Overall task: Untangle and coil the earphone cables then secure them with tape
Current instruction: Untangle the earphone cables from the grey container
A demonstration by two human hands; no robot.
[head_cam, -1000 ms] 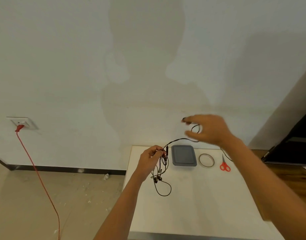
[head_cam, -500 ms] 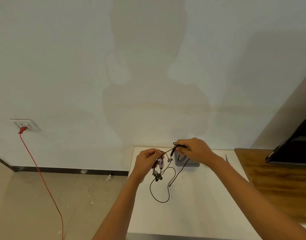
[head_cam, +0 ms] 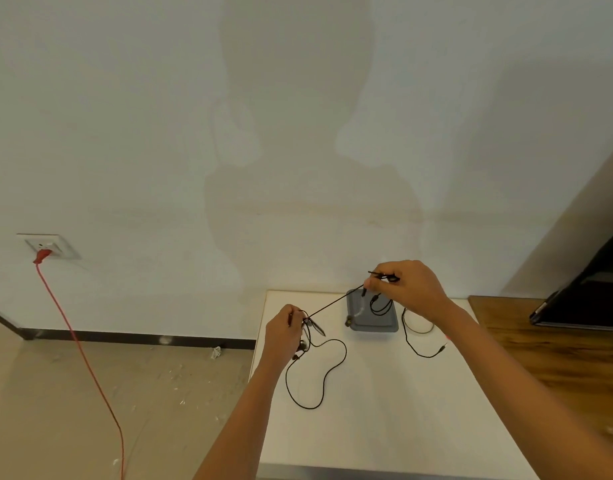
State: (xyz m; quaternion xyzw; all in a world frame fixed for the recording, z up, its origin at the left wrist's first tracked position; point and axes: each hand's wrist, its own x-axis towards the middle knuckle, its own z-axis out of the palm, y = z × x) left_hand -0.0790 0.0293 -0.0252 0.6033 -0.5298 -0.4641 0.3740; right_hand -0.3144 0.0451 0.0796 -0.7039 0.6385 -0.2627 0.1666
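Note:
A thin black earphone cable [head_cam: 334, 304] runs taut between my two hands above the white table [head_cam: 384, 410]. My left hand [head_cam: 285, 332] pinches the tangled end, and earbuds and a slack loop [head_cam: 318, 375] hang from it onto the table. My right hand [head_cam: 407, 289] is raised at the far side and pinches the other end, with short loops dangling under it. A further strand with the jack plug [head_cam: 442, 348] trails onto the table below my right wrist. The tape roll [head_cam: 419, 327] lies mostly hidden behind my right forearm.
A grey tray [head_cam: 372, 318] sits at the table's far edge against the wall. A red cord [head_cam: 80, 348] runs from a wall socket [head_cam: 47, 247] down across the floor on the left. A wooden surface [head_cam: 557, 362] with a dark screen [head_cam: 589, 303] stands to the right.
My right hand swung down from high on the right towards my left hand, then pulled away again, drawing the cable taut. The jack end now lies out on the table.

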